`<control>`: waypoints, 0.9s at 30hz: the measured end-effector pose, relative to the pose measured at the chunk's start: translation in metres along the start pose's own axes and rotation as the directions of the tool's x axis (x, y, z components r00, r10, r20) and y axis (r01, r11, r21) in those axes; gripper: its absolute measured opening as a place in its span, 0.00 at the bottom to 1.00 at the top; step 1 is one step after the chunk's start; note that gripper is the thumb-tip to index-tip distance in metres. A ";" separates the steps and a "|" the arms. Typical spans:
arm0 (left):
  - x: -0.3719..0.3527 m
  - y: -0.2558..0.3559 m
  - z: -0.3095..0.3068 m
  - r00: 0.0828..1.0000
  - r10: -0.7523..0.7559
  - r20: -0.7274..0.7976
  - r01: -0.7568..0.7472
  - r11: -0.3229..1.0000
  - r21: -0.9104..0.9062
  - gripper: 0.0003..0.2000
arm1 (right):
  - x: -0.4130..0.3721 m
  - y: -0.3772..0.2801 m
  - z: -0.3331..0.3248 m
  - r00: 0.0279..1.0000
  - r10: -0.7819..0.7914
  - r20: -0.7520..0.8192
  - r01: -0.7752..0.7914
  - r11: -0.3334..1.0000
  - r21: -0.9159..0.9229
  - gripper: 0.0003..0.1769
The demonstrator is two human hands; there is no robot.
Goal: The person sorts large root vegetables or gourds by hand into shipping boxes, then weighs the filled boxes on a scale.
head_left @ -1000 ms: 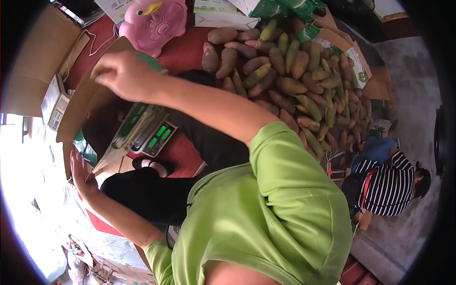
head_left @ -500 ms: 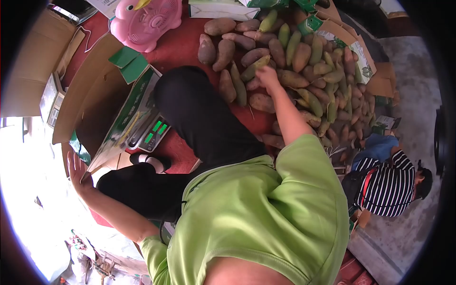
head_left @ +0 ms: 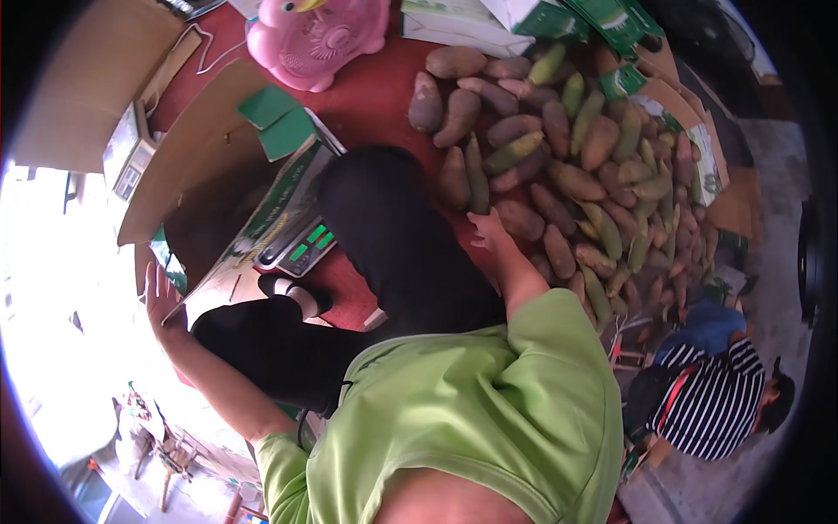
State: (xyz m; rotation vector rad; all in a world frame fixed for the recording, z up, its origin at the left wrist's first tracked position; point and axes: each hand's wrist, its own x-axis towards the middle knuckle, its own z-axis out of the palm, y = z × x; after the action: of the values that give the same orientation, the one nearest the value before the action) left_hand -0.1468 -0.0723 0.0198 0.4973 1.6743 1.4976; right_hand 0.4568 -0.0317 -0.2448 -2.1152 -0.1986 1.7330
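Note:
My right hand is at the left edge of a heap of reddish and green tubers, just below a slim green one. Its fingers are apart and nothing shows in them. On the far left, my left hand rests with spread fingers against the edge of a large open cardboard box. Between that box and my black-trousered knee stands a scale with green lit digits, partly hidden by a box flap.
A pink plastic fan-like item stands at the top on the red surface. White and green boxes lie beside it. At the lower right a person in a striped top bends near the heap.
My right hand has moved down, away from the yellow-green tuber it was touching, and its fingers have opened. My left hand stays at the box edge. The view has shifted.

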 end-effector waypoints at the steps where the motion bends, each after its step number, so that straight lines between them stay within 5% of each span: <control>1: 0.000 0.000 -0.001 0.999 0.028 0.027 -0.030 0.996 0.081 0.22 | 0.007 -0.001 0.004 1.000 -0.009 0.016 0.009 1.000 -0.014 0.39; 2: -0.001 -0.002 -0.004 0.997 0.051 0.053 -0.058 0.985 0.162 0.22 | 0.016 -0.001 0.006 1.000 -0.029 -0.001 0.029 0.999 0.039 0.39; 7: -0.002 -0.001 -0.006 0.997 -0.053 0.063 0.060 0.992 -0.114 0.25 | 0.066 0.005 0.007 0.995 0.050 -0.089 -0.035 0.986 0.163 0.32; 8: -0.017 0.011 0.023 0.995 -0.082 -0.052 0.075 0.989 -0.126 0.23 | 0.084 0.013 0.004 0.998 0.055 -0.037 -0.046 0.976 0.212 0.29; 12: -0.020 0.012 0.025 0.999 -0.034 -0.020 0.031 0.992 -0.125 0.23 | 0.084 0.009 0.006 0.986 0.058 0.157 -0.105 0.943 0.316 0.22; 22: -0.017 0.010 0.026 0.999 -0.026 -0.035 0.018 0.975 -0.224 0.25 | 0.018 -0.007 -0.015 0.942 0.037 0.335 -0.196 0.869 0.455 0.15; 27: -0.022 0.013 0.035 0.996 -0.009 -0.088 -0.015 0.963 -0.268 0.22 | -0.047 -0.038 -0.019 0.905 -0.242 0.349 0.153 0.952 0.264 0.15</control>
State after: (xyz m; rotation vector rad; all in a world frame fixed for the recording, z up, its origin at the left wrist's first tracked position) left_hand -0.1098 -0.0643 0.0400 0.2894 1.5044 1.7392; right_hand 0.4704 -0.0171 -0.1846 -1.5258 -0.2936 1.9199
